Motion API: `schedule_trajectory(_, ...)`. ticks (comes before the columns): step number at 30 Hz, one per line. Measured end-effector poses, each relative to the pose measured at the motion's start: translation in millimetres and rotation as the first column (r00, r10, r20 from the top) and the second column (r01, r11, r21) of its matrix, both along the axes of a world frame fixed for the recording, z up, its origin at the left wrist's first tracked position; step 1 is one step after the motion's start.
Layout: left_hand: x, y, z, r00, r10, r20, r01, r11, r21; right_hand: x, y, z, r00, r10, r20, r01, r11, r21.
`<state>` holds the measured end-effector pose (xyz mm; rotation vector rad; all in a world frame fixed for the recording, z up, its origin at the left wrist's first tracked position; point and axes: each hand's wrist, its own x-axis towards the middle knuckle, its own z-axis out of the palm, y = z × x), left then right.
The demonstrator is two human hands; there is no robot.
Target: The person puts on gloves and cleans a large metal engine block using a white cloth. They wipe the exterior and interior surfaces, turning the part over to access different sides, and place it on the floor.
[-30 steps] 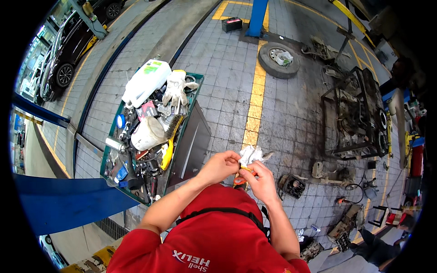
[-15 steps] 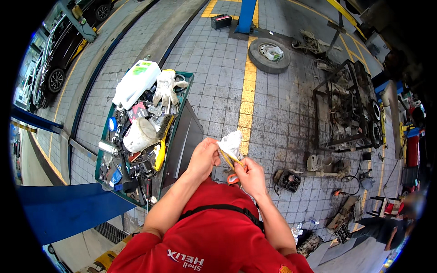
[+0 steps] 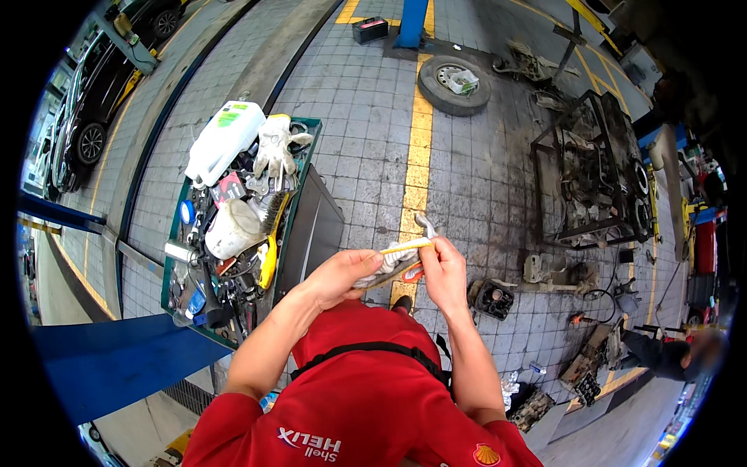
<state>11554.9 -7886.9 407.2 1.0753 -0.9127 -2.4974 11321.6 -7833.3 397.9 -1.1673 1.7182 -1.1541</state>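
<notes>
A white knit work glove [image 3: 395, 258] with a yellow cuff edge is stretched between my two hands in front of my waist. My left hand [image 3: 344, 275] pinches one end of the cuff, and my right hand [image 3: 447, 274] grips the other end. One grey-white finger of the glove sticks up beside my right fingertips. A second white glove [image 3: 275, 148] lies on the tool cart [image 3: 176, 233] to the left. Below the held glove, an orange-red item [image 3: 413, 274] shows partly; I cannot make out what it is.
On the cart are a white jug [image 3: 226, 144], a whitish tub [image 3: 233, 229], a yellow-handled wire brush [image 3: 269, 261] and mixed tools. A wheel [image 3: 454, 86] lies ahead on the tiles. Right stand a metal frame [image 3: 595, 171] and engine parts [image 3: 492, 299]. A person [image 3: 661, 354] is at far right.
The glove has gone from bunched above my hands to stretched sideways between them. My right hand has risen and moved slightly right; my left hand has come lower.
</notes>
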Motion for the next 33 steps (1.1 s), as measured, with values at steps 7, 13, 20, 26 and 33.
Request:
schedule_trajectory(7, -13.0, 0.9, -8.3, 0.843, 0.325, -0.428, -0.335, 0.941, 0.055, -1.0, 4.6, 2.1, 0.954, 0.116, -0.277, -0.125, 0.992, -0.016)
schedule_trajectory(13, -19.2, 4.2, -18.8, 0.794, 0.4, -0.458, -0.392, 0.913, 0.116, -2.7, 5.3, -7.6, 0.944, 0.144, -0.298, -0.161, 0.986, -0.032)
schedule_trajectory(20, -26.8, 11.2, -21.8, 0.768, 0.514, -0.383, -0.41, 0.853, 0.322, -7.5, 4.1, -33.4, 0.941, 0.148, -0.304, -0.162, 0.987, -0.022)
schedule_trajectory(26, -31.1, 8.9, -21.5, 0.621, 0.432, -0.654, -0.129, 0.879, 0.459, 4.2, 9.7, -31.5, 0.94, 0.313, -0.136, -0.329, 0.937, -0.115)
schedule_trajectory(33, -10.6, 12.4, -11.8, 0.653, 0.223, -0.724, -0.093, 0.972, 0.215, -10.3, 24.0, -56.1, 0.857, 0.174, 0.486, -0.184, 0.983, -0.026)
